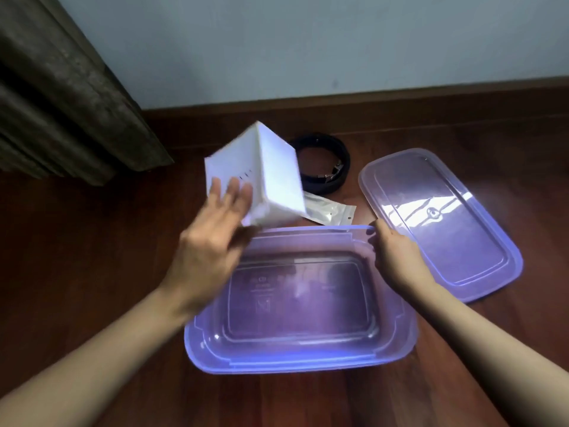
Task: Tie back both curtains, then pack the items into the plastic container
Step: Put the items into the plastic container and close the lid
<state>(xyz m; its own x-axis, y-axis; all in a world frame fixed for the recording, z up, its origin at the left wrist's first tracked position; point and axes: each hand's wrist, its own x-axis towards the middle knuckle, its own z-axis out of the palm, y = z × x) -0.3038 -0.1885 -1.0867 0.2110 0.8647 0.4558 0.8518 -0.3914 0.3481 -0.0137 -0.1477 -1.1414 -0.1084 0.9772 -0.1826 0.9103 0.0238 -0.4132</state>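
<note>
Now the packing step looks under way: the left hand [212, 241] holds a white box [258, 177] tilted in the air, fingers spread along its side, just above the far left corner of the open tub [301, 362]. The right hand [391, 251] rests closed on the tub's far rim, steadying it. Nothing lies inside the tub. Next, I'd say, the box must be levelled and lowered in flat. A black belt [323, 167] and a small pouch [332, 211] wait beyond; the lid [443, 223] lies to the right. Dark wood floor [77, 257], pale wall [277, 41], a curtain [61, 97] hanging at left
</note>
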